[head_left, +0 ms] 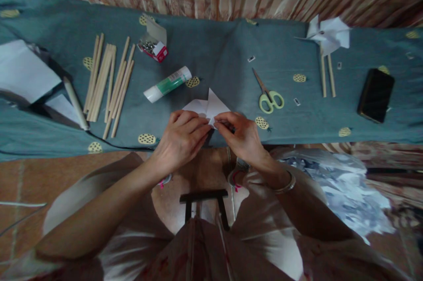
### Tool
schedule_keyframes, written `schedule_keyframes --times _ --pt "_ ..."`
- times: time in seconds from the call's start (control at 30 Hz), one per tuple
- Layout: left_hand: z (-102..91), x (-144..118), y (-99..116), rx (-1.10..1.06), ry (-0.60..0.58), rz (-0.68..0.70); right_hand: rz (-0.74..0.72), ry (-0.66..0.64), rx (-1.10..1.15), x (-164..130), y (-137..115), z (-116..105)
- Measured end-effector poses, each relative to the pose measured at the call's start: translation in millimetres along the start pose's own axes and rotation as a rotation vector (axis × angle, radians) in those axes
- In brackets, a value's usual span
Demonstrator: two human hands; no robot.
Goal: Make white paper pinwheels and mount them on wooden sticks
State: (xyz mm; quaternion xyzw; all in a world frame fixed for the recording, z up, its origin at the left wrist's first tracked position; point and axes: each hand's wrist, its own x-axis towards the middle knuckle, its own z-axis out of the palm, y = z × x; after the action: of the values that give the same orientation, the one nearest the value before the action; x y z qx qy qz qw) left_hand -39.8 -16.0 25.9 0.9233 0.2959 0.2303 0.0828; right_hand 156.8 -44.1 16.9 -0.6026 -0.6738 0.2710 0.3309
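A white folded paper piece [209, 106] lies at the near edge of a table covered with a teal cloth [224, 51]. My left hand [183, 135] and my right hand [240, 133] both pinch this paper at its near side, fingertips close together. One flap of the paper points up and away from me. A glue stick [167, 84] lies just beyond the paper to the left. Green-handled scissors [268, 95] lie to the right of it.
Several wooden sticks [109, 82] lie at the left beside white sheets [24, 71]. A small open box of pins [153, 45] sits behind the glue. A finished paper pinwheel [328, 36] on sticks and a black phone [376, 95] are at the right. Paper scraps [343, 184] lie on the floor.
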Motion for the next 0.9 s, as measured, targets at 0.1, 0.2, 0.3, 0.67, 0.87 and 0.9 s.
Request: schedule_keyframes --times 0.1,0.2,0.3,0.67,0.87,0.9 --pt "-0.1 -1.0 0.7 0.03 0.027 0.037 0.024 0.029 0.007 1.2 0.8 2.3" --pt "1.0 -2.5 1.6 0.052 0.032 0.055 0.031 0.034 0.007 2.9 0.5 3.8" --pt "1.4 -3.9 2.6 0.067 0.027 0.043 0.022 0.029 -0.01 4.6 0.4 5.3" --pt "-0.9 -6.2 7.1 0.081 -0.021 0.06 -0.151 -0.005 -0.217 6.6 1.8 8.7" --pt "-0.1 -7.2 6.7 0.081 -0.027 0.066 -0.243 -0.036 -0.295 5.3 2.3 8.3" --pt "0.1 -7.3 6.7 0.083 -0.029 0.066 -0.255 -0.028 -0.311 5.4 2.1 8.4"
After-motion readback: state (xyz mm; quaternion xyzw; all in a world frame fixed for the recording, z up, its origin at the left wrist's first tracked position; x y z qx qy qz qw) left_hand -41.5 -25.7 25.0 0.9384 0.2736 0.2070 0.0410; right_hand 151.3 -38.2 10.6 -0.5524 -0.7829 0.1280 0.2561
